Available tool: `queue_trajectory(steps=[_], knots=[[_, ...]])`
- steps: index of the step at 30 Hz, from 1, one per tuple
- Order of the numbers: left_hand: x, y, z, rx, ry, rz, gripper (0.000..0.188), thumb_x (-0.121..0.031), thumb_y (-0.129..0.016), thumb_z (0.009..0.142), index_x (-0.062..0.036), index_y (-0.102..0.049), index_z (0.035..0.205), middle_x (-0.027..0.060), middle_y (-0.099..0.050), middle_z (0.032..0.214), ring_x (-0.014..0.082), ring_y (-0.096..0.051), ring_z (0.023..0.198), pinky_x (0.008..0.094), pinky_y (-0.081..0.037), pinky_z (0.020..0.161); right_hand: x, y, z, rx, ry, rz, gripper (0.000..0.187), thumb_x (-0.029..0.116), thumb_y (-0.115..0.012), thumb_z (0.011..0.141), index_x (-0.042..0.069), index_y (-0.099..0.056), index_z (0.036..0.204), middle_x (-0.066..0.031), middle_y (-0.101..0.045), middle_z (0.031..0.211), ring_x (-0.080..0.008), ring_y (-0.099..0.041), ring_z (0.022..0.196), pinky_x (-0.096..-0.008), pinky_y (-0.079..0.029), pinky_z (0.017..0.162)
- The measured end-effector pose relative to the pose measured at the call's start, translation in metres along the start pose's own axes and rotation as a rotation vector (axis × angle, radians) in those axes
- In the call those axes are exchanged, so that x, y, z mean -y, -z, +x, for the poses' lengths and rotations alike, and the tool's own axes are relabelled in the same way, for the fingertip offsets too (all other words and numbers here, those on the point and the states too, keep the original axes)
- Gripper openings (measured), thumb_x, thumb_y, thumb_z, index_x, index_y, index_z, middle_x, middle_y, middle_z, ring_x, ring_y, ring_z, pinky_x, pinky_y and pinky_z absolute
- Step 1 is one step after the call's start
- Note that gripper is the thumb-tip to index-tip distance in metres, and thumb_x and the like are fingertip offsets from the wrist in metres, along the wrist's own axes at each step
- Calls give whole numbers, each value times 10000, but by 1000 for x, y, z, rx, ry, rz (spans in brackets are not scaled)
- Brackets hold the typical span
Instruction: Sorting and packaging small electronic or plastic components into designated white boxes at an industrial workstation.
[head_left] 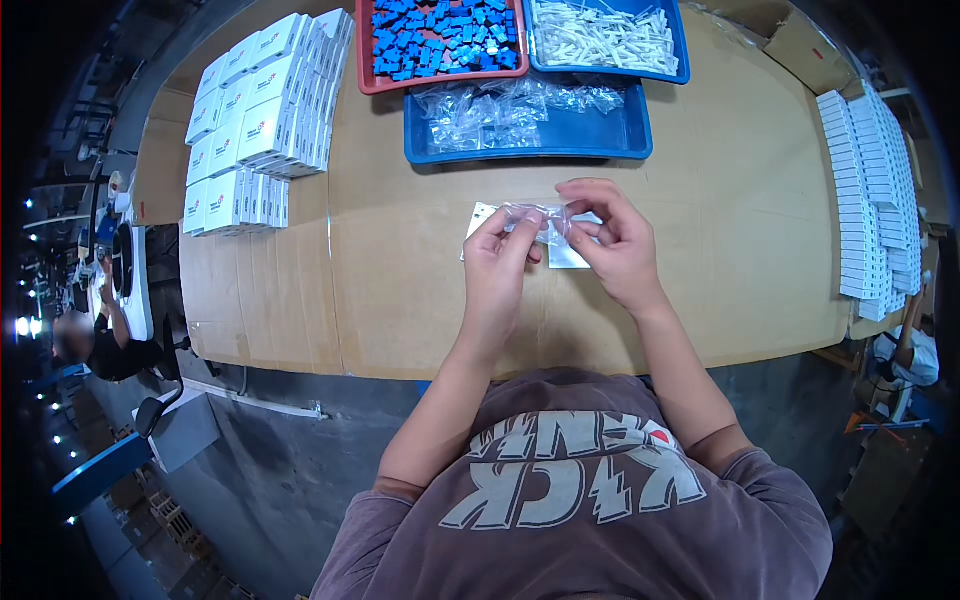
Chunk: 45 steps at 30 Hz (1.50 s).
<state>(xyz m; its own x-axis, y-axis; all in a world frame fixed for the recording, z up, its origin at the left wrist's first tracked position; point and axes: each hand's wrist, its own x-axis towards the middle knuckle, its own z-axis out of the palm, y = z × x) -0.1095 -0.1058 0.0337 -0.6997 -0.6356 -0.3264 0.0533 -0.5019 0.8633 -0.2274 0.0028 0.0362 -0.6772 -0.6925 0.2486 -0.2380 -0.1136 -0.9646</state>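
Observation:
Both hands meet over the middle of the cardboard-covered table, holding a small clear plastic bag point(550, 217) between them. My left hand point(500, 245) is closed, with thumb and fingers pinching the bag's left side. On the other side, my right hand point(620, 245) has its fingers curled and grips the bag's right part. Under the hands lie a white flat piece point(568, 258) and, partly covered by my left hand, a pale card-like piece point(481, 214) with small marks. Whether the bag contains anything cannot be made out.
Beyond the hands stand a blue tray point(530, 155) of clear bags, a red tray point(445, 82) of blue parts and another blue tray point(610, 72) of white pieces. White boxes point(265, 130) are stacked at left, more boxes point(850, 200) at right. Other people sit at both sides.

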Motion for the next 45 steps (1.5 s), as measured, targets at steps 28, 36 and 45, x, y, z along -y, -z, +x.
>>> queue_trajectory(steps=[28, 36, 45], knots=[[-33, 15, 17, 215, -798, 1217, 568, -304, -892, 733, -107, -717, 1236, 64, -725, 1152, 257, -637, 1117, 476, -366, 1087, -10, 14, 8, 142, -576, 373, 75, 36, -668, 989, -17, -675, 1041, -32, -674, 833, -69, -608, 623, -225, -499, 559], [-23, 16, 17, 219, -775, 1128, 446, -278, -884, 760, -91, -736, 1136, 62, -735, 1044, 249, -669, 1027, 467, -384, 1051, -14, 16, 8, 183, -586, 286, 85, 24, -669, 975, -16, -675, 1050, -18, -673, 803, -49, -588, 625, -204, -458, 556], [-19, 23, 21, 146, -772, 1021, 394, -216, -878, 768, -66, -739, 1105, 74, -735, 986, 249, -685, 947, 414, -429, 988, -2, 7, 9, 10, -440, 215, 99, 44, -654, 983, 5, -638, 1072, -89, -723, 1054, -103, -678, 908, -243, -535, 721]])
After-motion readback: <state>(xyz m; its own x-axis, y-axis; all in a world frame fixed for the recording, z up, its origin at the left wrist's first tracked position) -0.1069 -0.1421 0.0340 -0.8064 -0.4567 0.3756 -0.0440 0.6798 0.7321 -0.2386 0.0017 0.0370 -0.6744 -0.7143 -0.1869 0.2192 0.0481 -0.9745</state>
